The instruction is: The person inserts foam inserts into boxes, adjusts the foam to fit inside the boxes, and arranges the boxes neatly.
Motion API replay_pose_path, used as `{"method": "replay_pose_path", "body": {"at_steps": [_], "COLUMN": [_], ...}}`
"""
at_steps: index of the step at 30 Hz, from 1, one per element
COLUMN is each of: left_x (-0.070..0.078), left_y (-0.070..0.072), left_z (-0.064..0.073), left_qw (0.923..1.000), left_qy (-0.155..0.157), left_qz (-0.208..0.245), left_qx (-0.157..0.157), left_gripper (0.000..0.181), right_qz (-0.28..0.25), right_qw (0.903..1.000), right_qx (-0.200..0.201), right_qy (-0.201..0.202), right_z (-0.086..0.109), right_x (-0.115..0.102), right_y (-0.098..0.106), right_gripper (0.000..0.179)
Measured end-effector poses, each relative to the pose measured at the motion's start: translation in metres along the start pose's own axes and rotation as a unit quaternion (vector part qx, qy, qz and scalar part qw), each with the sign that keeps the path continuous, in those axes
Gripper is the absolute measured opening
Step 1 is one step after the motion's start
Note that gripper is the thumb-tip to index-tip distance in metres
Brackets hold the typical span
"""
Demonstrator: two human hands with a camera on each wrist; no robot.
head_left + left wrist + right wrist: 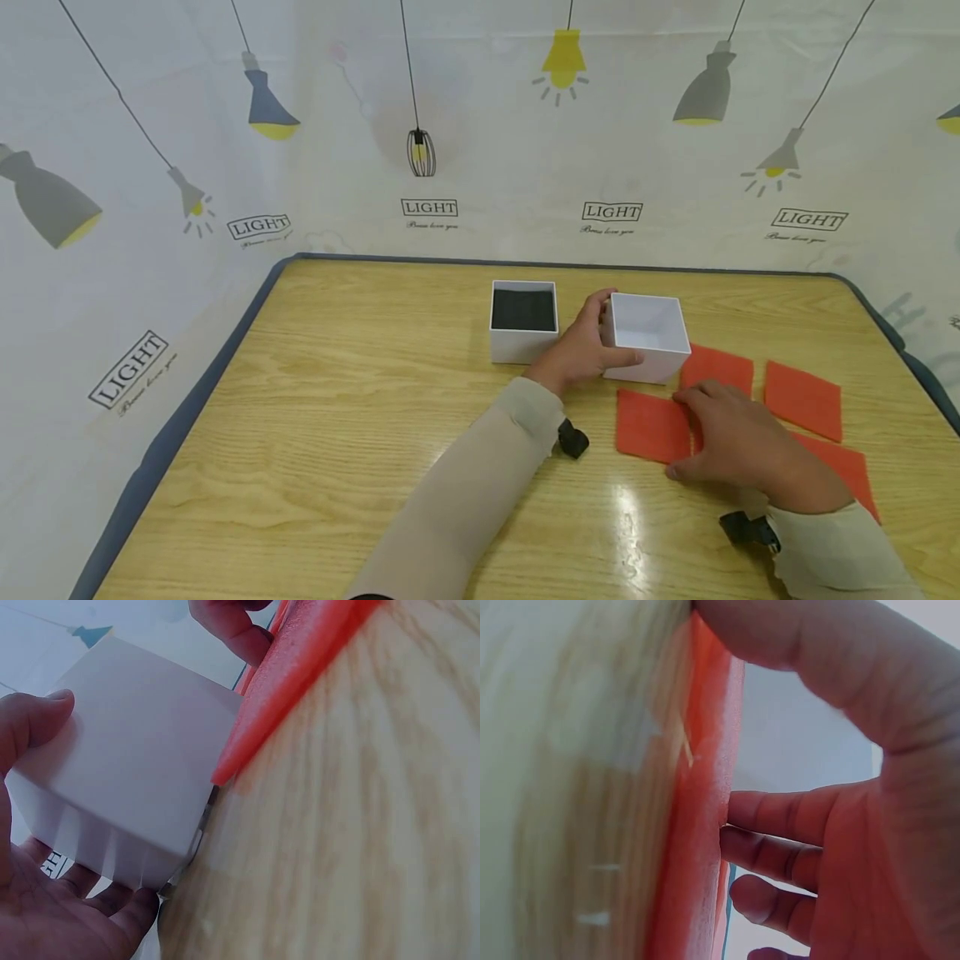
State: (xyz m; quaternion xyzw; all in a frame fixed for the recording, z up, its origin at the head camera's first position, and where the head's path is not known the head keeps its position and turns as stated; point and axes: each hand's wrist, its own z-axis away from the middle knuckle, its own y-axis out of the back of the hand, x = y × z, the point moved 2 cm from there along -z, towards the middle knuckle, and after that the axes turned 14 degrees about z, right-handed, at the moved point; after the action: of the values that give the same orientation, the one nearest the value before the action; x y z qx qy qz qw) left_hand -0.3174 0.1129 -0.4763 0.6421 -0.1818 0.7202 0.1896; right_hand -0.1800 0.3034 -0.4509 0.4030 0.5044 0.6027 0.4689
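My left hand [581,346] grips a white open-topped box [648,333], thumb on its near side and fingers at its far left side. The box looks bare inside. In the left wrist view the thumb lies across the box wall [142,742]. My right hand [742,442] reaches over a red square sheet [651,427], its thumb near the front edge and its fingertips by the far edge. In the right wrist view the extended fingers [780,814] touch the thick red sheet [697,847], which lies on the table.
A second white box [522,346], holding a black pad [522,310], stands left of my left hand. Other red squares [802,400] lie around my right hand, one partly beneath it. The wooden table [300,417] meets a lamp-printed cloth [495,150] behind.
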Motion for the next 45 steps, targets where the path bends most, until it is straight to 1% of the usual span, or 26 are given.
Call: {"method": "replay_pose_path", "body": {"at_steps": [7,18,21,29,34,38,41,45], "left_x": [0.001,0.002,0.002,0.002,0.002,0.002,0.003,0.003], "left_y": [0.001,0.002,0.002,0.002,0.001,0.001,0.001,0.001], "left_z": [0.001,0.002,0.002,0.001,0.0,0.0,0.0,0.001], "left_qw": [0.9999,0.9998,0.9998,0.9998,0.9998,0.9997,0.9995,0.9995], "left_qy": [-0.009,-0.008,-0.006,-0.008,-0.006,-0.01,-0.016,-0.016], "left_qz": [0.002,0.003,0.001,0.001,0.002,0.004,0.006,0.007], "left_qx": [-0.011,-0.017,-0.018,-0.02,-0.02,-0.023,-0.026,-0.027], "left_gripper": [0.106,0.106,0.106,0.106,0.106,0.106,0.106,0.106], "right_qz": [-0.01,-0.017,-0.026,-0.057,-0.071,-0.096,-0.125,-0.158], "right_qw": [0.9999,0.9998,0.9996,0.9981,0.9973,0.9952,0.992,0.9872], "right_qx": [-0.004,0.002,0.0,-0.019,-0.017,-0.018,-0.018,-0.014], "right_qy": [-0.002,0.008,0.008,-0.009,-0.008,-0.003,0.005,0.017], "right_z": [0.0,0.0,0.001,0.001,0.001,0.001,0.001,0.001], "right_x": [0.001,0.002,0.002,0.002,0.004,0.007,0.009,0.013], "right_y": [-0.001,-0.002,-0.001,0.002,0.002,0.004,0.006,0.008], "right_gripper": [0.101,0.092,0.094,0.095,0.092,0.093,0.093,0.092]}}
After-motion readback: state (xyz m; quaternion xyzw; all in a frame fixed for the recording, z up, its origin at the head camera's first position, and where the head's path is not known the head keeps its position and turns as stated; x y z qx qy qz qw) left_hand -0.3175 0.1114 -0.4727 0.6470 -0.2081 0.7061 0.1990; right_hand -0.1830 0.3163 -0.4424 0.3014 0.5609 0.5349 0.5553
